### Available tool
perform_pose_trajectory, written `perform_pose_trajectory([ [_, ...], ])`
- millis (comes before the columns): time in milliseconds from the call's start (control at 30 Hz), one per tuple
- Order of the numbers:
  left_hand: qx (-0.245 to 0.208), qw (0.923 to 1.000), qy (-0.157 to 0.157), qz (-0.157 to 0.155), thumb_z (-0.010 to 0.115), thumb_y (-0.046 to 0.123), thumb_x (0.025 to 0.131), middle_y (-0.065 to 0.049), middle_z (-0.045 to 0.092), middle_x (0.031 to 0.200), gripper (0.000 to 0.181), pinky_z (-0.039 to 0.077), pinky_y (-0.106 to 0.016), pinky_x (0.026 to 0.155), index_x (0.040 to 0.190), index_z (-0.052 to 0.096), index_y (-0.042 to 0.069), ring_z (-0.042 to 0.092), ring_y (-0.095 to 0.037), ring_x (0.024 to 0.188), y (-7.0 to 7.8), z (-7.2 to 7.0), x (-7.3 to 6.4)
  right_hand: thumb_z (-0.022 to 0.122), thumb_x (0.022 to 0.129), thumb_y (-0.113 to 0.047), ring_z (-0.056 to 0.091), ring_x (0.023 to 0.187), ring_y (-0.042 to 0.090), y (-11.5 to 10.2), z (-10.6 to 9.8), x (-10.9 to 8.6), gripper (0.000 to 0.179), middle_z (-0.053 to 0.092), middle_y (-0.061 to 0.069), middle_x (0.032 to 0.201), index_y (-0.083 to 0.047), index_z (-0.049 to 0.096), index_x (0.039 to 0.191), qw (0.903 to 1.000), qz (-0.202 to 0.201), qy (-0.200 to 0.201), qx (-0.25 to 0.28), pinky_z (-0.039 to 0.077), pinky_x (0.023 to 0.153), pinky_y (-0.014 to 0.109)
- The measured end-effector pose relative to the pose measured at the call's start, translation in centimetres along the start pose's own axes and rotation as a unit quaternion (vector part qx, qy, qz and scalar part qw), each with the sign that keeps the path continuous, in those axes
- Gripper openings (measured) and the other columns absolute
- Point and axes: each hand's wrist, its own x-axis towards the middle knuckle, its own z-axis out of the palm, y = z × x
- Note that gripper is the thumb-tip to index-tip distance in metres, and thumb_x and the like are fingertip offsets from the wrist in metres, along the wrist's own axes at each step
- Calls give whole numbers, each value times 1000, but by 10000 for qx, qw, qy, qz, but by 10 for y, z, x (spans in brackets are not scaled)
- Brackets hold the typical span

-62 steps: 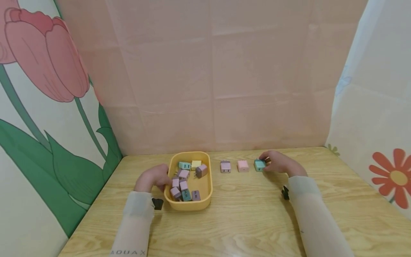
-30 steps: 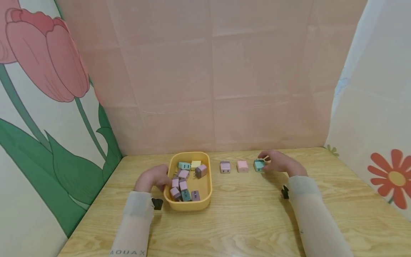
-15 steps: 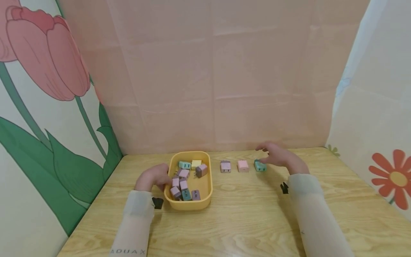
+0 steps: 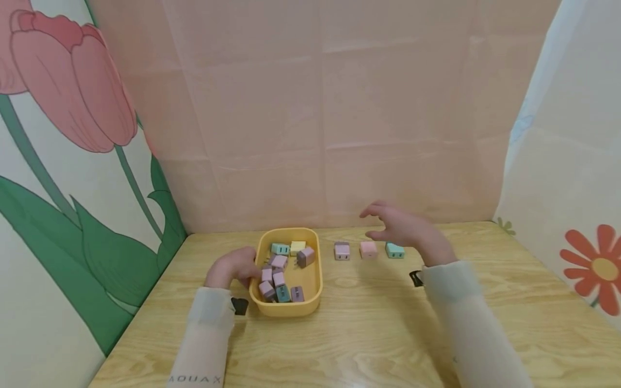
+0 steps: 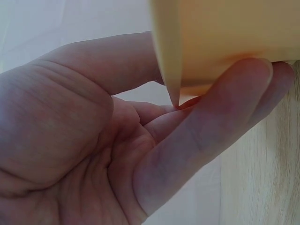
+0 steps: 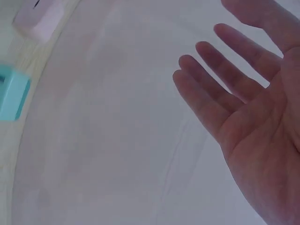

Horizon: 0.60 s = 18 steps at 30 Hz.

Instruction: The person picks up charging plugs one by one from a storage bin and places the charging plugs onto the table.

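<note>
My left hand (image 4: 236,268) grips the left rim of a yellow plastic bin (image 4: 320,275), thumb on one side of the wall and fingers on the other. Inside the bin lie several plug-in chargers: lilac ones such as this charger (image 4: 267,291), teal ones and a yellow charger (image 4: 297,248). To its right, a row on the table holds a lilac charger (image 4: 342,251), a pink charger (image 4: 368,250) and a teal charger (image 4: 395,251). Above the row hangs my right hand (image 4: 400,226), fingers spread and holding nothing; the right wrist view shows its bare palm.
The wood-grain table (image 4: 359,334) ends at a pink cloth backdrop (image 4: 320,134). A tulip-printed sheet (image 4: 73,91) stands on the left and a flower-printed one (image 4: 577,188) on the right.
My right hand has let go of the teal charger, risen and moved left above the row. That charger stays on the table at the row's right end. The left hand keeps its hold.
</note>
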Motion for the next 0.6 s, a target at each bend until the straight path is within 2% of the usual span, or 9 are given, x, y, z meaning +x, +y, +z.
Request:
perform_pose_trajectory([
  [233,-14,10000,-40,-38,75,7,89,-12,76,101,31,65,-35,77,118,68,-1,76,-23,83,5,2,2,74,102,-25,65,133,37,-39,11,11,42,66,14,145,-10,67,140,9986,-421,-237,-234,56,110,58],
  [400,-14,9999,-21,-104,74,6,91,-13,76,102,31,66,-36,79,119,68,-2,76,-23,83,7,2,1,79,99,-26,68,131,31,-83,25,26,44,69,10,144,-12,69,139,9937,-942,-493,-351,57,111,51],
  [600,-26,9999,-41,-104,74,6,91,-13,76,102,31,66,-37,80,121,68,-2,77,-23,83,6,1,0,80,98,-19,70,124,23,-129,47,39,42,71,7,138,-10,70,138,9823,-1449,-1181,137,59,108,44],
])
